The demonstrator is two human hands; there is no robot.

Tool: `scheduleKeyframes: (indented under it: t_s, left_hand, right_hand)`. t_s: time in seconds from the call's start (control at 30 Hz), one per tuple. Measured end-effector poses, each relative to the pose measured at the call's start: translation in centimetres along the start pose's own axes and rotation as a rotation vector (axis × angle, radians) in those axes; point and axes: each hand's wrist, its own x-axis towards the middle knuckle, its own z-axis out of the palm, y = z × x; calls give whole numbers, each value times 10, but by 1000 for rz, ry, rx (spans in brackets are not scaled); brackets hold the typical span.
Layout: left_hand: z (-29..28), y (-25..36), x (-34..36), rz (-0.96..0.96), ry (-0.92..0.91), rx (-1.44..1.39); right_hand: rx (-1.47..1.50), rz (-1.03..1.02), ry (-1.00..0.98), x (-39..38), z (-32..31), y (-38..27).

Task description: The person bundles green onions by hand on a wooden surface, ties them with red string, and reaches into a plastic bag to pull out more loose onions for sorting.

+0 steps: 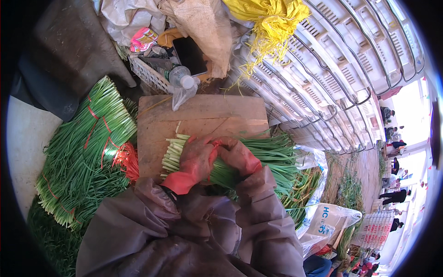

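Observation:
A loose bunch of garlic chives point(272, 157) lies across a wooden board point(203, 108) in front of me, pale cut ends to the left and green leaves to the right. My left hand point(194, 161), in a stained red glove, is closed over the bunch near the cut ends. My right hand point(237, 156), gloved alike, curls over the stalks just to the right. The fingertips of both hands meet on top of the bunch; whether they pinch a tie between them is hidden. Brown waterproof sleeves cover both forearms.
Tied bundles of chives point(87, 152) are piled at the left, beside a clump of red ties point(127, 161). Beyond the board are a white basket point(150, 76), a plastic bottle point(182, 78) and a dark phone point(190, 55). Stacked white crates point(332, 83) stand at the right. Distant people appear far right.

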Motion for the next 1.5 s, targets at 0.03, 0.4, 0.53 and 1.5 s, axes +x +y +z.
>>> scheduleKeyframes:
  t_s: [0.03, 0.4, 0.53, 1.5]
  left_hand:
    - [1, 0, 1, 2, -4, -1]
    - [7, -1, 4, 15, 43, 73]
    - [10, -2, 2, 45, 110, 88]
    - [7, -6, 8, -101, -31, 45]
  right_hand:
    - [-28, -51, -3, 1, -2, 2]
    - [123, -81, -19, 2, 0, 10]
    - [2, -173, 2, 3, 1, 15]
    - [-49, -104, 10, 12, -6, 10]
